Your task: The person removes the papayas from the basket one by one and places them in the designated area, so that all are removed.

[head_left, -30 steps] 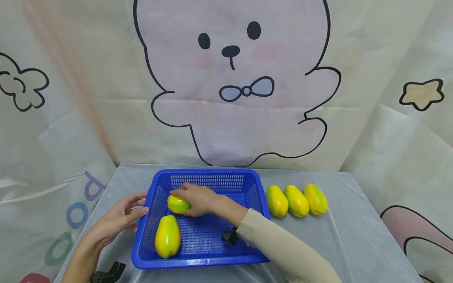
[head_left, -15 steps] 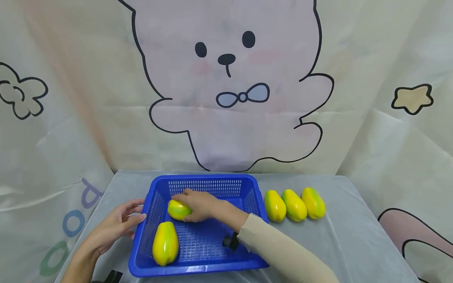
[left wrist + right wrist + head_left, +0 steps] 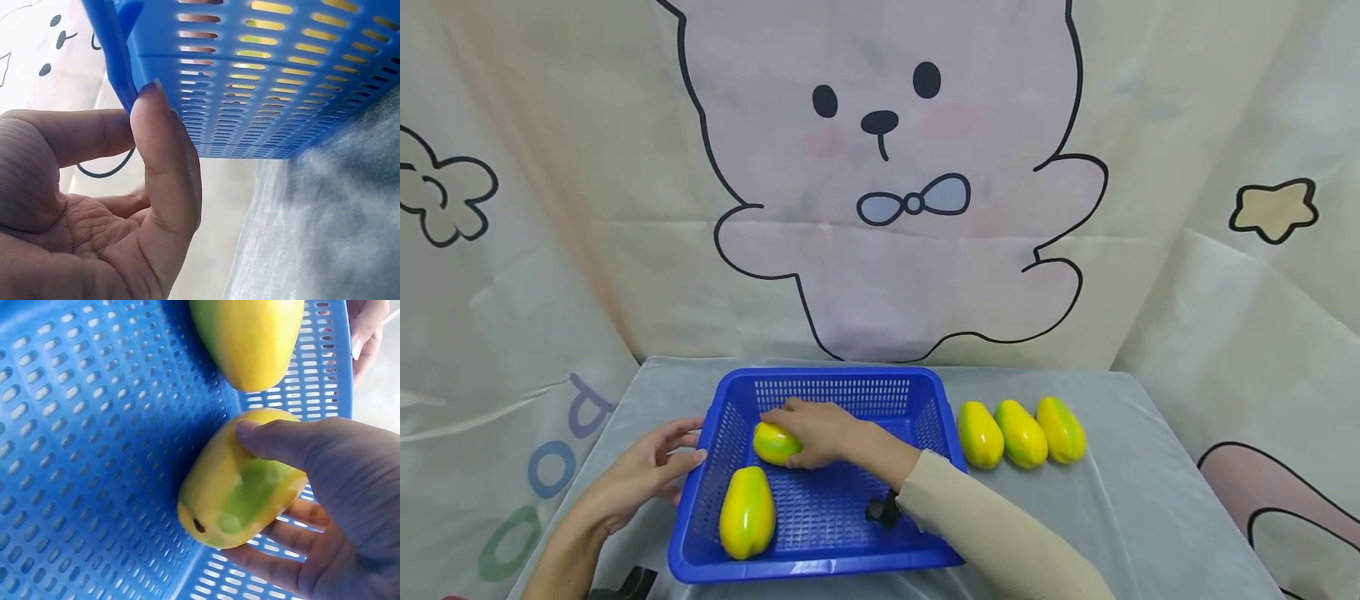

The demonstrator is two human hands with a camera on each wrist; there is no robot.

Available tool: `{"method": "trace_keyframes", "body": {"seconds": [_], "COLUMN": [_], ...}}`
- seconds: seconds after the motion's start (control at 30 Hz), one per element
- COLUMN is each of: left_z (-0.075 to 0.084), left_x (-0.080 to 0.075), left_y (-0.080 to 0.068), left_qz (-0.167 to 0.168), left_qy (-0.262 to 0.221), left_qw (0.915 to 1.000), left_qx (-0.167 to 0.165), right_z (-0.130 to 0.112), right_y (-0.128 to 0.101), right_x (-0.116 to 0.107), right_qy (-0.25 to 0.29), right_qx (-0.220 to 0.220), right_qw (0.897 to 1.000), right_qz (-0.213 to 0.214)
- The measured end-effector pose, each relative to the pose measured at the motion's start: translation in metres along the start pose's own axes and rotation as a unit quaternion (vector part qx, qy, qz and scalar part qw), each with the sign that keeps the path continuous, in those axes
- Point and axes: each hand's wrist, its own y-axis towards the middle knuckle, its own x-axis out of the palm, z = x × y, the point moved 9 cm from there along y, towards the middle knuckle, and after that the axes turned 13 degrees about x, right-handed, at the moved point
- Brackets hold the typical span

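Note:
Inside the blue plastic basket (image 3: pixel 814 568), my right hand (image 3: pixel 823 432) grips a yellow-green papaya (image 3: pixel 775 444) near the left wall. The right wrist view shows its thumb on top of this papaya (image 3: pixel 250 481) and the fingers curled underneath. A second papaya (image 3: pixel 747 512) lies in the basket's front left corner, just apart from the held one. My left hand (image 3: pixel 642 468) is outside the basket's left side. Seen from the left wrist, the fingers of that left hand (image 3: pixel 119 206) touch the rim and outer wall, loosely bent and not wrapped over the rim.
Three more papayas (image 3: pixel 1021 433) stand in a row on the grey cloth-covered table (image 3: pixel 1120 500), right of the basket. A cloth backdrop with a cartoon bear (image 3: pixel 895 275) hangs behind the table.
The head view has tilted slightly, shifting the scene. My right hand keeps its grip on the papaya at the same place in the basket; my left hand stays at the rim.

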Motion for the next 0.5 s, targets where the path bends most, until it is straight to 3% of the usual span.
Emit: {"method": "trace_keyframes", "body": {"seconds": [0.5], "left_z": [0.0], "left_x": [0.001], "left_y": [0.0], "left_qz": [-0.001], "left_qy": [-0.004], "left_qw": [1.0], "left_qx": [-0.001], "right_z": [0.012], "right_y": [-0.008], "right_x": [0.001], "right_qy": [0.023], "right_qx": [0.0], "right_qw": [1.0], "right_qz": [0.008]}}
